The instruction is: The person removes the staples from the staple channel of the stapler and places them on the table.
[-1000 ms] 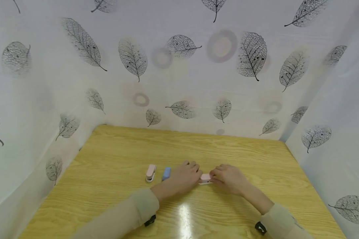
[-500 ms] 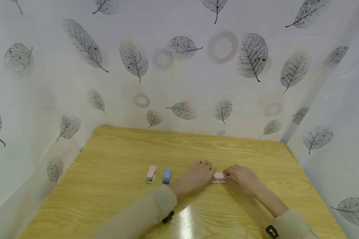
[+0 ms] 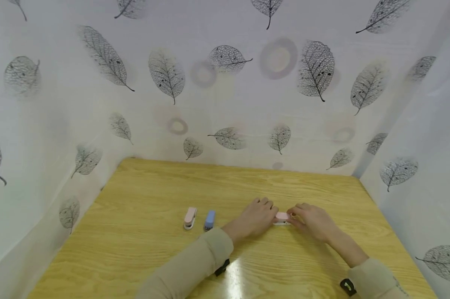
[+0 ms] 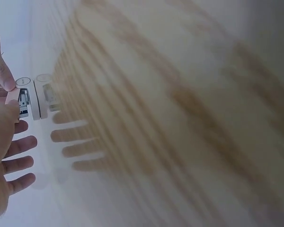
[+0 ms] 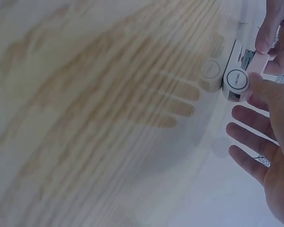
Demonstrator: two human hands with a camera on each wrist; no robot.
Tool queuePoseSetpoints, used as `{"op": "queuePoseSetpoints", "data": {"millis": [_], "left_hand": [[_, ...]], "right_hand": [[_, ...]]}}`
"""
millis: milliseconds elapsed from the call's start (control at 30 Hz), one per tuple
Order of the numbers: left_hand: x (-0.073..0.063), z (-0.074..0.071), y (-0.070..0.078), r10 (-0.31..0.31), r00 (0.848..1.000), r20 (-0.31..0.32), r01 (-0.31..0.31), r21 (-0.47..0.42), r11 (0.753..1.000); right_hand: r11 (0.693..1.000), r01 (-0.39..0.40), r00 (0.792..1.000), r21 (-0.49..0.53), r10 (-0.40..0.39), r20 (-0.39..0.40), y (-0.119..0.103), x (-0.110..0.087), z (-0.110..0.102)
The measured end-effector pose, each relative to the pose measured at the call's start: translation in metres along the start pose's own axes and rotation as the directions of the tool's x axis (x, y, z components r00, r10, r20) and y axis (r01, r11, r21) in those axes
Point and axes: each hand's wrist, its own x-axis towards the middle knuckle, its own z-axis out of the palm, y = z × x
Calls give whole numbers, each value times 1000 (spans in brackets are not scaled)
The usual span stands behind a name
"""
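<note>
on tabletop [image 3: 225, 185], left hand [image 3: 256, 216] opposite right hand [image 3: 315, 221], pinching pink stapler [image 3: 282, 216]

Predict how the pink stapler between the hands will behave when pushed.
The pink stapler looks stiff, with metal parts showing inside. Its white base on the glossy table suggests sliding over rolling. Its pink top may pivot down if pressed, being raised.
</note>
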Motion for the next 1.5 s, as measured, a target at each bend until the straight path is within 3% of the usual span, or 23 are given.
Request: {"op": "queuePoseSetpoints", "data": {"millis": [233,400,633,900,1167,1500], "left_hand": [[-9,4,-4,-10,1000,26,11,-62,998],[-16,7,-5,-24,1000,11,25,-137,990],[-13,14,-1,-101,995,-8,96,-248,964],[-10,16,2,-199,980,-32,176,-338,924],[-8,18,4,-245,969,-39,212,-380,900],[-8,15,7,-234,972,-15,212,-371,904]], "right_hand": [[999,45,995,-23,-47,-92,0,1,8],[998,26,995,64,-20,-98,-3,3,12],[986,39,994,163,-22,-108,-5,9,18],[975,21,998,220,-8,-62,-2,14,25],[966,-8,999,259,16,-31,0,14,26],[943,-36,999,330,46,-22,-1,10,25]]}}
